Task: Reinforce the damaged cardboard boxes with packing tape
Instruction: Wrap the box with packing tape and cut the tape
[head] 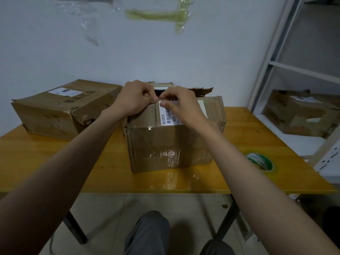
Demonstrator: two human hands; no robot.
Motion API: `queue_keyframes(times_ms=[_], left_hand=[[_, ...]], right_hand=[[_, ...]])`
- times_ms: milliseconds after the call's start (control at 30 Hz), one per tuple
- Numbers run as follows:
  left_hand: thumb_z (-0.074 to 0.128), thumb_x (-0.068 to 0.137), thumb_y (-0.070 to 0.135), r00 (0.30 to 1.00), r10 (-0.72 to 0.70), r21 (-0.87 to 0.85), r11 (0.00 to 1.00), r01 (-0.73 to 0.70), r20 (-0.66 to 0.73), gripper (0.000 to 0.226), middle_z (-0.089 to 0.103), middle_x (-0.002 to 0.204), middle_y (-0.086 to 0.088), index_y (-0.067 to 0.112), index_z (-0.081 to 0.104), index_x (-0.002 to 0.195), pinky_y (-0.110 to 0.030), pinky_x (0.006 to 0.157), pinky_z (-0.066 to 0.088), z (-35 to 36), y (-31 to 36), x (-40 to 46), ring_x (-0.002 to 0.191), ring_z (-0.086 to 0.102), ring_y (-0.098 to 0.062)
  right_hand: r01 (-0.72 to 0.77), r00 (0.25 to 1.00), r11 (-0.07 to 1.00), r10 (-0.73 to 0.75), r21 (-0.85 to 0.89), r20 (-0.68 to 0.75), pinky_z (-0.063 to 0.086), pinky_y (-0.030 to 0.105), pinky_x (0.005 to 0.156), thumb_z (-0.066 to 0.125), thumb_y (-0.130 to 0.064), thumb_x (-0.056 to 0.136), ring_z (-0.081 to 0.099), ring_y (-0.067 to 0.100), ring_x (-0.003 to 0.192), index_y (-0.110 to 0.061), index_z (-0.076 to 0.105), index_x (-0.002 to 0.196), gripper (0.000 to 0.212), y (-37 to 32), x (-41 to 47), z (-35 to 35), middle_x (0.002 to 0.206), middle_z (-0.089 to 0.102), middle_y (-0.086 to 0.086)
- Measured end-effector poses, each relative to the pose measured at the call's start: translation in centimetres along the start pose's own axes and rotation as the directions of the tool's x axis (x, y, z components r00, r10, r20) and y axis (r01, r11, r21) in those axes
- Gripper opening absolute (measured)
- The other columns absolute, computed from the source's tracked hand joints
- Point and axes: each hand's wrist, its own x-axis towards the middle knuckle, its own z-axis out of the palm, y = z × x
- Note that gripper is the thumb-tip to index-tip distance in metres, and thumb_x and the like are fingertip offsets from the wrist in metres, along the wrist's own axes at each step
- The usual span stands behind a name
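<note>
A worn cardboard box (171,144) with a white barcode label stands mid-table, its far flaps torn and partly raised. My left hand (135,98) grips the near top flap at its far edge, fingers curled over it. Beside it my right hand (181,103) pinches the same flap edge, thumb down on the label. A second dented cardboard box (60,109) lies at the left rear of the table. A roll of packing tape (260,161) with a green and white core lies flat at the right of the table, away from both hands.
The yellow wooden table (46,159) stands against a white wall with tape scraps stuck on it. A white metal shelf (294,67) at the right holds another taped cardboard box (301,115). My knees show below the table's near edge.
</note>
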Motion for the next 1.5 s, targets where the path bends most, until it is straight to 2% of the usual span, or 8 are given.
queue_keyframes(times_ms=[267, 433, 633, 800, 933, 1033, 1167, 1500], left_hand=[[0.074, 0.091, 0.023, 0.995, 0.034, 0.062, 0.998, -0.028, -0.098, 0.021, 0.075, 0.11, 0.0, 0.018, 0.078, 0.111, -0.011, 0.069, 0.041, 1.5, 1.3, -1.8, 0.084, 0.057, -0.003], [0.069, 0.088, 0.057, 0.987, 0.141, 0.088, 0.985, -0.147, 0.074, 0.053, 0.069, 0.123, 0.003, 0.022, 0.07, 0.127, -0.02, 0.072, 0.047, 4.5, 4.2, -2.3, 0.097, 0.059, -0.008], [0.086, 0.063, 0.063, 0.941, 0.032, 0.234, 0.965, -0.116, 0.336, 0.11, 0.055, 0.144, -0.006, 0.017, 0.042, 0.153, -0.044, 0.105, 0.046, 7.4, 6.1, -0.5, 0.128, 0.051, -0.026], [0.089, 0.063, 0.056, 0.88, 0.03, 0.24, 0.957, -0.162, 0.473, 0.088, 0.063, 0.121, 0.001, 0.021, 0.058, 0.138, -0.043, 0.094, 0.052, 6.8, 6.1, -0.5, 0.106, 0.057, -0.022], [0.091, 0.071, 0.032, 0.792, 0.131, 0.193, 0.934, -0.3, 0.596, 0.094, 0.047, 0.145, 0.004, 0.025, 0.041, 0.151, -0.035, 0.108, 0.035, 4.5, 5.6, -1.3, 0.131, 0.042, -0.02], [0.089, 0.075, 0.021, 0.725, 0.154, 0.21, 0.899, -0.385, 0.671, 0.102, 0.035, 0.156, 0.008, 0.032, 0.029, 0.157, -0.042, 0.12, 0.024, 2.9, 4.6, -2.3, 0.142, 0.029, -0.019], [0.086, 0.076, 0.014, 0.722, 0.144, 0.251, 0.877, -0.41, 0.677, 0.108, 0.029, 0.159, 0.014, 0.041, 0.021, 0.158, -0.047, 0.122, 0.023, 1.1, 3.4, -4.1, 0.144, 0.022, -0.018], [0.087, 0.076, 0.016, 0.733, 0.249, 0.323, 0.776, -0.542, 0.633, 0.108, 0.029, 0.161, 0.007, 0.035, 0.022, 0.159, -0.038, 0.12, 0.019, 1.4, 4.6, -6.4, 0.145, 0.022, -0.021]], right_hand=[[-0.053, 0.997, 0.992, 0.047, -0.115, -0.059, 0.053, 0.036, 0.096, 0.064, -0.022, 0.099, 0.054, 0.009, 0.113, -0.023, 0.075, 0.113, 0.018, 1.7, -2.7, -1.5, 0.118, 0.071, -0.003], [-0.242, 0.892, 0.967, 0.187, -0.085, -0.412, 0.04, 0.036, 0.107, 0.059, -0.019, 0.097, 0.046, 0.017, 0.126, -0.026, 0.071, 0.113, 0.021, 4.7, -4.9, -4.0, 0.129, 0.061, -0.002], [-0.514, 0.793, 0.743, 0.603, 0.428, -0.093, 0.053, 0.04, 0.102, 0.056, -0.031, 0.104, 0.056, 0.018, 0.12, -0.031, 0.042, 0.145, 0.043, 8.1, -7.8, -6.1, 0.126, 0.056, -0.004], [-0.494, 0.779, 0.662, 0.625, 0.564, -0.051, 0.057, 0.03, 0.089, 0.048, -0.032, 0.108, 0.063, 0.014, 0.111, -0.022, 0.049, 0.141, 0.035, 8.9, -9.0, -6.8, 0.12, 0.062, -0.006], [-0.536, 0.775, 0.595, 0.628, 0.599, 0.07, 0.046, 0.047, 0.11, 0.059, -0.052, 0.095, 0.048, 0.023, 0.135, -0.03, 0.038, 0.15, 0.062, 9.4, -9.3, -6.4, 0.151, 0.046, 0.001], [-0.497, 0.815, 0.626, 0.575, 0.601, 0.075, 0.038, 0.031, 0.103, 0.068, -0.046, 0.086, 0.039, 0.02, 0.141, -0.04, 0.031, 0.155, 0.079, 9.1, -9.2, -5.6, 0.156, 0.042, 0.001], [-0.434, 0.861, 0.636, 0.502, 0.638, 0.085, 0.051, 0.04, 0.104, 0.071, -0.035, 0.083, 0.059, 0.019, 0.124, -0.044, 0.061, 0.131, 0.05, 8.0, -9.0, -4.4, 0.133, 0.065, 0.0], [-0.248, 0.801, 0.74, 0.519, 0.625, -0.297, 0.052, 0.025, 0.077, 0.042, -0.005, 0.102, 0.064, 0.009, 0.09, -0.019, 0.076, 0.106, 0.037, 6.5, -10.5, -4.6, 0.101, 0.074, 0.0]])
